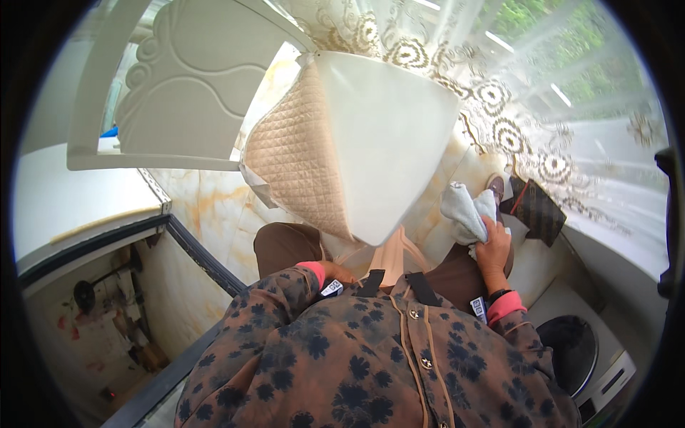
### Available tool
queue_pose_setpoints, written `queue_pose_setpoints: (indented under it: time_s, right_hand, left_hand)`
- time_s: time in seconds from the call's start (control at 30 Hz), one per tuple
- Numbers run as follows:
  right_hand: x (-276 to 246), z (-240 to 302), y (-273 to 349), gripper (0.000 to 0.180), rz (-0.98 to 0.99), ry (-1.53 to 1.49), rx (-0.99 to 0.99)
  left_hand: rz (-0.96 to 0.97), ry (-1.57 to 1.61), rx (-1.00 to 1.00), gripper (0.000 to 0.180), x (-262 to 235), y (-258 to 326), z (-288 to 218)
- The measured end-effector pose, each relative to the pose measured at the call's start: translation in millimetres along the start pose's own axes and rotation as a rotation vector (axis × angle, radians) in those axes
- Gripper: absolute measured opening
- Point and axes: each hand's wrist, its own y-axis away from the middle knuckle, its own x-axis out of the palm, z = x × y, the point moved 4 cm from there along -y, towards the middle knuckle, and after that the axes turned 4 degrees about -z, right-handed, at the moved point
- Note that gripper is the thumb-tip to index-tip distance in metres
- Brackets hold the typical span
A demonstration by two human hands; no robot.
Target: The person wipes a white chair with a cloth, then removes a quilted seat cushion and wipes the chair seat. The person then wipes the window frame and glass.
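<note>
A white chair (pixel 389 143) with a beige quilted pad (pixel 296 153) is tipped up close in front of me, its smooth white face turned to the right. My right hand (pixel 492 250) is closed around a crumpled white cloth (pixel 464 210) just right of the chair's lower edge. My left hand (pixel 341 272) reaches in below the chair's bottom corner. Only its back and the pink cuff show, and its fingers are hidden behind the chair and my clothing. I cannot tell whether it grips the chair.
A second white carved chair (pixel 185 85) stands at the upper left. A lace curtain (pixel 514 107) hangs on the right over a marbled tile floor (pixel 214 207). A brown patterned slipper (pixel 535 210) lies by it. A white appliance with a dark round lid (pixel 571 349) sits lower right. A dark door track (pixel 203 260) runs on the left.
</note>
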Motion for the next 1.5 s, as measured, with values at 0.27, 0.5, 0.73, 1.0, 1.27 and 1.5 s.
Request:
queue_pose_setpoints:
  time_s: [0.27, 0.5, 0.73, 1.0, 1.27, 1.5]
  right_hand:
    - [-7.6, -15.5, 14.7, 0.047, -0.189, -0.271, -0.029]
    - [-0.7, -30.5, 22.8, 0.049, -0.167, -0.542, 0.101]
    - [-13.8, -36.2, 5.6, 0.047, -0.058, -0.832, 0.269]
    - [78.2, 38.2, 0.2, 0.039, 0.314, -0.995, 0.395]
    - [119.3, 80.2, -54.5, 0.035, 0.397, -0.817, 0.262]
    - [-2.5, 80.4, -274.7, 0.037, -0.276, -0.812, -0.083]
  left_hand:
    - [-0.723, -0.428, -0.189, 0.053, -105.8, 57.4, -129.2]
    - [-1.111, -0.372, -0.217, 0.039, -100.2, 139.2, -254.8]
    - [-1.193, -0.545, -0.125, 0.041, -113.3, 138.1, -273.1]
    - [-1.442, -0.688, 0.020, 0.041, -169.2, 139.0, -253.9]
    - [-1.762, -0.841, -0.066, 0.064, -203.7, 121.0, -215.5]
    - [-1.784, -0.893, -0.135, 0.066, -212.5, 109.7, -225.3]
